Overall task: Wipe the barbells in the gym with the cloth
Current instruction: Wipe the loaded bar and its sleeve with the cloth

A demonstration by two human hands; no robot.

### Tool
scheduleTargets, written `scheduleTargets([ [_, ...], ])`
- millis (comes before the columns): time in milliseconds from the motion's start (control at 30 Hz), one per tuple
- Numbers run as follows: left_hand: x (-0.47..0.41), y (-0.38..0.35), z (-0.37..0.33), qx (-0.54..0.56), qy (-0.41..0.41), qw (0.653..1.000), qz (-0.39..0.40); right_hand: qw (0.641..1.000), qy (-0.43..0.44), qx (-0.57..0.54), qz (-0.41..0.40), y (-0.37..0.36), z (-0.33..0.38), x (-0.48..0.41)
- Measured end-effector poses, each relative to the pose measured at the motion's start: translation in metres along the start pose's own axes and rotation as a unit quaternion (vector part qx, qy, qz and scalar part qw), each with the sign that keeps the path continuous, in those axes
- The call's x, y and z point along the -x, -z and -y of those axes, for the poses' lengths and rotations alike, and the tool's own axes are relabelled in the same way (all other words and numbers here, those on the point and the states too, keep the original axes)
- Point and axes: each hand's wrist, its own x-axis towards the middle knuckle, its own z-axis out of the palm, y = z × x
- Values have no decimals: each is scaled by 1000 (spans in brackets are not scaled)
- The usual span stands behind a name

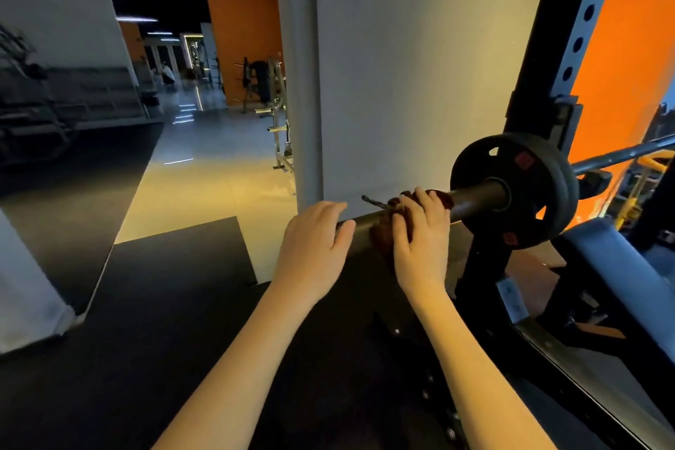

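Note:
A steel barbell (475, 199) rests on a black rack (548, 47), with black weight plates (518, 190) loaded on its near sleeve. A dark red cloth (381, 234) is wrapped round the sleeve between the plates and the sleeve's end. My right hand (420, 230) grips the cloth against the sleeve, fingers curled over the top. My left hand (314, 241) covers the sleeve's free end, fingers curved over it and thumb against the tube. The barbell's thin shaft (621, 155) runs off to the right behind the plates.
A grey pillar (401, 66) stands directly behind the sleeve. A padded bench (621, 259) sits under the bar at right. Black rubber mats (146, 321) cover the floor below me, with pale tiles (204, 186) beyond. Other gym machines (270, 91) stand far back.

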Motion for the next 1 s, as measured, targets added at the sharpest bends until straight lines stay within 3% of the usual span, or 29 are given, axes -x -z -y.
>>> scheduleTargets([
  [133, -20, -10, -18, -40, -27, 998, 34, 994, 79, 65, 37, 23, -31, -20],
  [267, -32, -20, -23, -146, -22, 986, 83, 998, 4, 58, 14, 34, -60, -59],
  [400, -30, -27, -19, -217, -35, 973, 70, 997, -52, 36, -32, 21, -40, -44],
  [533, -37, -26, -23, -183, -22, 979, 82, 993, 88, 61, 44, 30, -43, -32],
  [600, -45, -24, -24, -170, -11, 980, 104, 987, 109, 80, 89, 45, -62, -55],
  [800, -58, -21, -26, -146, -3, 973, 180, 994, -51, 91, -20, 45, -80, -81],
  [867, -62, -24, -26, -146, -3, 966, 214, 998, -11, 61, -10, 33, -65, -57],
  [1000, -65, -26, -26, -171, 4, 955, 241, 984, 130, 61, 103, 51, -81, -68],
])
